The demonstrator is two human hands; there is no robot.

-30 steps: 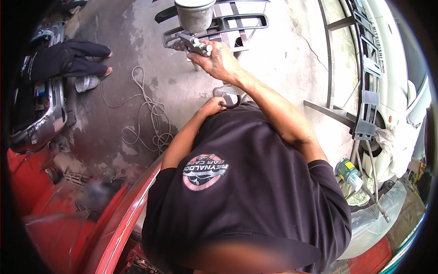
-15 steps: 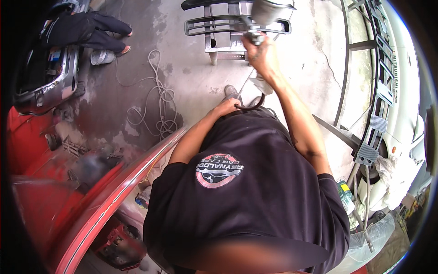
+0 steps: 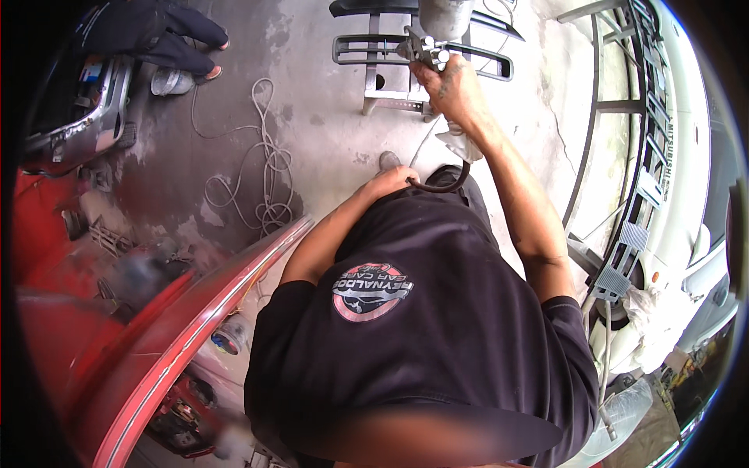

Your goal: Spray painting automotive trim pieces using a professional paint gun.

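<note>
My right hand (image 3: 456,93) is closed on a metal spray gun (image 3: 425,50) with a cylindrical cup (image 3: 445,17) on top, held out in front of me over black trim pieces (image 3: 347,50) lying on a metal stand (image 3: 373,103). Below that hand, a pale fitting (image 3: 459,142) joins a dark hose (image 3: 441,187). My left hand (image 3: 390,181) is closed on the hose near my waist, its fingers partly hidden.
A co-worker in dark trousers (image 3: 172,35) is at a car part (image 3: 105,117) on the left. Pale cable coils (image 3: 277,179) lie on the floor. A red panel (image 3: 136,359) is close at my lower left. A rack of parts (image 3: 601,105) stands beside a white car (image 3: 679,210) on the right.
My right hand and the spray gun have moved right and higher in the picture, over the stand. My left hand still grips the hose. The surroundings have shifted with my head.
</note>
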